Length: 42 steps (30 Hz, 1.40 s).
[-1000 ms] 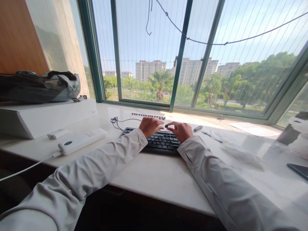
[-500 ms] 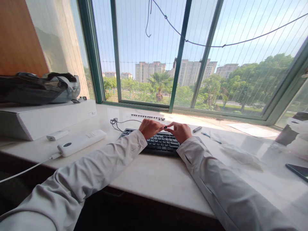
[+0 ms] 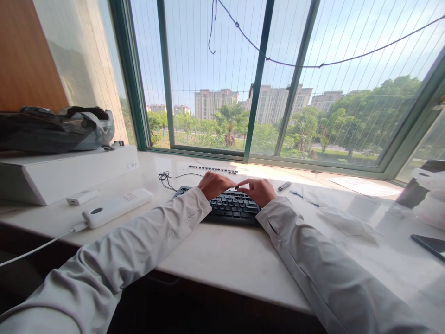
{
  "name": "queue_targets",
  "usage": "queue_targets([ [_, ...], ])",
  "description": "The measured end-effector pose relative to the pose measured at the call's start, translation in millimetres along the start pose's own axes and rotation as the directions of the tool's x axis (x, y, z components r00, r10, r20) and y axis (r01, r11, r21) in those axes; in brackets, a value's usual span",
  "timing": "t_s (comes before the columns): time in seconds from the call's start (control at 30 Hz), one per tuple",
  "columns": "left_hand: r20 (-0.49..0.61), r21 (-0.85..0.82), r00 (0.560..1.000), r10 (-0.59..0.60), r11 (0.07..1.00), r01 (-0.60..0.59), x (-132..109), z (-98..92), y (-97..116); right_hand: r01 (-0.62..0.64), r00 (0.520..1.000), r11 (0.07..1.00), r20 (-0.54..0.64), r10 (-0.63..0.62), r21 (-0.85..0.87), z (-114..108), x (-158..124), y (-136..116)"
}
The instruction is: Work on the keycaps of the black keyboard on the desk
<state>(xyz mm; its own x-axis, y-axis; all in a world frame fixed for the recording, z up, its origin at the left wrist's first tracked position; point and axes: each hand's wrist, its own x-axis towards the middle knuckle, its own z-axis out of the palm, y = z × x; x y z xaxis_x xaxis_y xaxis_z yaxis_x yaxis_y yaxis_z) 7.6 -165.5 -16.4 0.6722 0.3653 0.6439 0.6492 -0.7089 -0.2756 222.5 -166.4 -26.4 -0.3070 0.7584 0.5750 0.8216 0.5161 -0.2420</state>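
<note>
A black keyboard (image 3: 232, 209) lies on the white marble sill, its cable (image 3: 167, 178) coiled at the back left. Both my hands hover over its far rows. My left hand (image 3: 213, 184) and my right hand (image 3: 259, 190) are curled, fingertips meeting around a small black keycap (image 3: 237, 187) pinched between them. A row of loose black keycaps (image 3: 213, 169) lies on the sill just behind the keyboard.
A white power bank (image 3: 117, 207) with a cable and a small white device (image 3: 82, 196) lie left. A white box (image 3: 66, 172) carries a helmet (image 3: 91, 128). A pen (image 3: 284, 186), papers (image 3: 363, 186) and a phone (image 3: 429, 244) are right. Window frame behind.
My fingertips have drawn together around the small keycap above the keyboard. The view has shifted very slightly; nothing else has moved.
</note>
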Motion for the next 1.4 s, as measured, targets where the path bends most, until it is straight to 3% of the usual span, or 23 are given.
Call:
queue_targets([
  [0.33, -0.033, 0.009, 0.987, -0.157, 0.987, 0.158, 1.9, 0.7, 3.4, -0.017, 1.0, 1.0, -0.003, 0.017, -0.017, -4.7, -0.8, -2.9],
  [0.57, 0.064, 0.087, 0.967, -0.245, 0.967, 0.239, 3.1, 3.6, 2.0, -0.036, 0.999, 0.998, 0.014, 0.037, -0.053, -3.5, -0.9, -0.6],
  [0.8, 0.098, 0.064, 0.968, -0.23, 0.972, 0.224, 3.5, 2.1, 3.4, -0.041, 0.998, 0.997, 0.035, 0.043, -0.061, -3.7, -0.3, 0.8],
  [1.03, 0.121, 0.033, 0.971, -0.205, 0.979, 0.202, 3.0, 4.3, 2.1, -0.148, 0.976, 0.987, 0.173, 0.134, 0.065, -0.4, 3.2, 9.5],
  [1.4, 0.199, -0.019, 0.974, -0.103, 0.994, 0.109, 3.1, 3.3, 2.6, -0.059, 0.964, 0.995, 0.265, 0.037, 0.077, -1.2, 2.5, 11.1],
])
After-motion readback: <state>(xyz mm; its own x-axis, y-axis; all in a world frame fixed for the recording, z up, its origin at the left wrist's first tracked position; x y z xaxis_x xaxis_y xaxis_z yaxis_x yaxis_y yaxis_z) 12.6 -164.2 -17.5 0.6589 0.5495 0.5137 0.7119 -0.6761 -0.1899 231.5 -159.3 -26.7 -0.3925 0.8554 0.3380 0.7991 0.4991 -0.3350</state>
